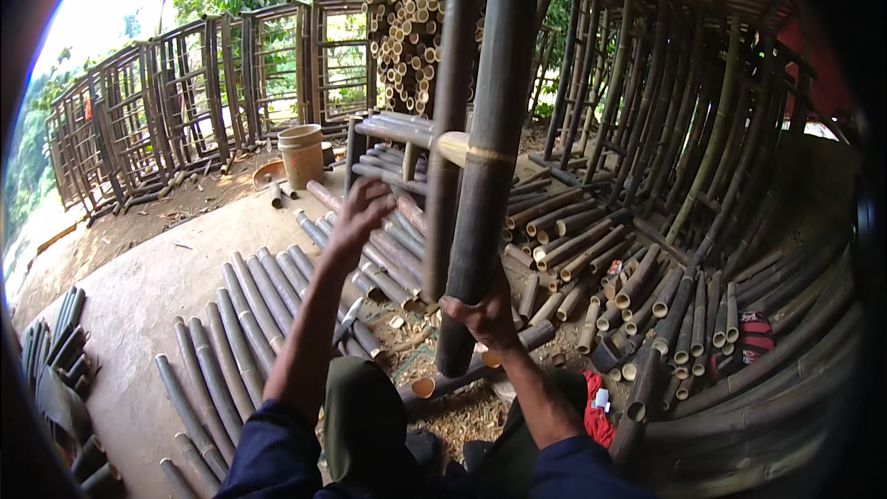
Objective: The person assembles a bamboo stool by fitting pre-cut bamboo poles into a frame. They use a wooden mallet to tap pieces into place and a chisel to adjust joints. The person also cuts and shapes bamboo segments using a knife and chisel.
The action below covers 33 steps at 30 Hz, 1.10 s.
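Note:
My right hand (482, 316) is wrapped round the lower end of a thick dark bamboo pole (494, 129), which rises upright in front of me. Beside it stands a second, blurred dark bamboo pole (448, 129). A pale peeled bamboo crosspiece (453, 147) meets the thick pole. Left of the poles, my left hand (364, 212) is raised and holds nothing, fingers loosely apart and slightly smeared by motion. Below it, a blade-like tool (349, 320) lies among cut bamboo lengths. Beneath my right hand, a bamboo piece (443, 383) lies across the ground by my feet.
Rows of cut bamboo (245, 314) cover the floor on the left. More short pieces (564, 240) are heaped at right, near long leaning poles (665, 102). Bamboo frames (268, 65) line the back. A bucket (301, 155) and a red cloth (599, 411) are also there.

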### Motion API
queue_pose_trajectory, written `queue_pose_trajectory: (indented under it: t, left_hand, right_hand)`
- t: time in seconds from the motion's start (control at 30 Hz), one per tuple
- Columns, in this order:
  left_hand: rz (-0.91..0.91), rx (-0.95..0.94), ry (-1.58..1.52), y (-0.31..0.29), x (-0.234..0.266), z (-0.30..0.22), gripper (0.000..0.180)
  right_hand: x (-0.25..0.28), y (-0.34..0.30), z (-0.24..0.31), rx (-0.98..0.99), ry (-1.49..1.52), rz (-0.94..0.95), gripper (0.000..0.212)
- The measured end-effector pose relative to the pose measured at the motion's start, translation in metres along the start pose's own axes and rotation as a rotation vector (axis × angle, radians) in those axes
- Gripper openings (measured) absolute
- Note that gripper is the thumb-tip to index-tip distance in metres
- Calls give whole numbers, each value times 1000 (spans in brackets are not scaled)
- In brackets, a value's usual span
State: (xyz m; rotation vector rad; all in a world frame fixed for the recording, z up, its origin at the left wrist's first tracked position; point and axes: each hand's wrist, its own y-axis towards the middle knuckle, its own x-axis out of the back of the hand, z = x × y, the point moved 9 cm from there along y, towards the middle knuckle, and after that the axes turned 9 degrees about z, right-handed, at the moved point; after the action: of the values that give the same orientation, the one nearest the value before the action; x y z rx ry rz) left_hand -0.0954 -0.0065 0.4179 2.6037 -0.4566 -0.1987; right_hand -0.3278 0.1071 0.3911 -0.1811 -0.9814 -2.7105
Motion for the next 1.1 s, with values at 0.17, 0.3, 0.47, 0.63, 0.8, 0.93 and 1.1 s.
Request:
queue_pose_trajectory:
  t: [0.17,0.3,0.47,0.63,0.8,0.93,1.1]
  left_hand:
    - [157,-229,25,61,-121,-152,67]
    - [-213,-92,-3,59,-114,-137,40]
    - [-202,-217,190,-2,-117,-129,41]
    - [-102,-219,-22,-37,-99,-97,44]
    - [131,-186,-114,-63,-93,-65,53]
    - [156,-117,-69,-72,-75,-50,54]
    - [107,-89,-53,-95,-54,-31,61]
  right_hand:
    - [30,-61,-49,86,-664,-283,73]
    - [22,-53,-72,-1,-993,-42,80]
    - [127,-61,-53,21,-740,-481,106]
    - [164,-63,-100,-161,-679,-337,100]
    - [141,-64,-137,-382,-312,-121,62]
    - [116,-77,-147,-339,-362,-205,54]
    - [111,-75,-160,-382,-431,-151,57]
